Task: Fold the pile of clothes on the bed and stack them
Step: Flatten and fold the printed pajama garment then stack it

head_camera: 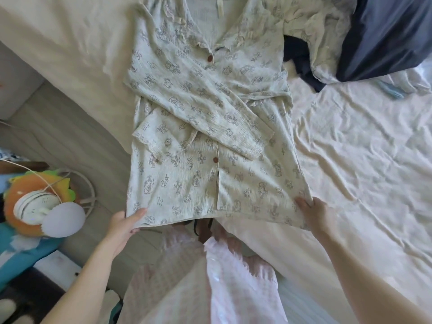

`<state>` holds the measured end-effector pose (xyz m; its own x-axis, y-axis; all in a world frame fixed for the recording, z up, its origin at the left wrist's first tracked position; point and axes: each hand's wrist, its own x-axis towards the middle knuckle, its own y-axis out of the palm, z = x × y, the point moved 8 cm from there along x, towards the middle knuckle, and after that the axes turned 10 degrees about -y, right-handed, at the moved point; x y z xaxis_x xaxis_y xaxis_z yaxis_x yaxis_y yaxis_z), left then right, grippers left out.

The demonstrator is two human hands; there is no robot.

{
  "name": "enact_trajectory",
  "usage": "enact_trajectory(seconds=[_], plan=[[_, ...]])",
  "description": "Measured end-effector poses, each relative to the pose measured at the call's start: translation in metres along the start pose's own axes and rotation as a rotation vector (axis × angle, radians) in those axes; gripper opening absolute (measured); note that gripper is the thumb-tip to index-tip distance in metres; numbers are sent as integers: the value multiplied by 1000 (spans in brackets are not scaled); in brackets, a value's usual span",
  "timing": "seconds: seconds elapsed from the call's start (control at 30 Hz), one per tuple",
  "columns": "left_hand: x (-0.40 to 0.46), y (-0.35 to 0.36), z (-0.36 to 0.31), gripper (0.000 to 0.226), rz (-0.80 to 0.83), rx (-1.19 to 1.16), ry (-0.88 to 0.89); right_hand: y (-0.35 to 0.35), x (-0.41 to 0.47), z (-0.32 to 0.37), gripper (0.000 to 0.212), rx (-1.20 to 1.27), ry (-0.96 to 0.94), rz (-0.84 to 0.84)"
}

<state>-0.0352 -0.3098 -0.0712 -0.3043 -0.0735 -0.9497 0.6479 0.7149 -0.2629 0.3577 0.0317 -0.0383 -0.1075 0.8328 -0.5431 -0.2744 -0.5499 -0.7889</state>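
**Both hands on the hem of a patterned shirt spread across the bed**

Beyond the right hand (314,215), toward the far corner of the bed, lies the unfolded pile (322,31): pale printed cloth tangled with a dark navy piece (383,36), and a bit of light blue fabric (395,92) just past it. These sit well apart from both hands and touch only the shirt's upper right shoulder area. To the outside of the left hand (124,226), off the mattress, stands a small fan (46,206) with an orange and green trim and a cord trailing from it (nothing of it reaches the cloth).

The shirt (205,127) lies flat, buttons up, collar far from the hands, both sleeves folded in across its chest. Its left edge runs close along the edge of the bed (70,54) directly ahead of the left hand; the bottom corner there overhangs slightly. To the right of the right hand a broad stretch of wrinkled sheet (362,160) is bare.

The left hand pinches the near left hem corner, thumb on top. The right hand grips the near right hem corner, fingers curled over the cloth.
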Motion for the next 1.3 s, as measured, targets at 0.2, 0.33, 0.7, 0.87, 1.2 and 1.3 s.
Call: enact_trajectory(seconds=[0.2,0.33,0.7,0.87,1.2,1.3], plan=[[18,-7,19,36,-241,428,-51,5,-15,-17,22,-110,183,10],[15,44,2,30,-245,589,220,21,-26,48,13,-75,-89,-91],[5,200,-19,38,-286,1204,775,156,-49,151,52,-499,-840,157],[7,198,-22,26,-239,1204,974,162,-50,151,54,-678,-996,-54],[3,200,-25,25,-223,1172,1082,165,-57,156,64,-727,-1086,-44],[-8,190,-30,22,-166,1026,1160,164,-59,154,67,-695,-1032,2]])
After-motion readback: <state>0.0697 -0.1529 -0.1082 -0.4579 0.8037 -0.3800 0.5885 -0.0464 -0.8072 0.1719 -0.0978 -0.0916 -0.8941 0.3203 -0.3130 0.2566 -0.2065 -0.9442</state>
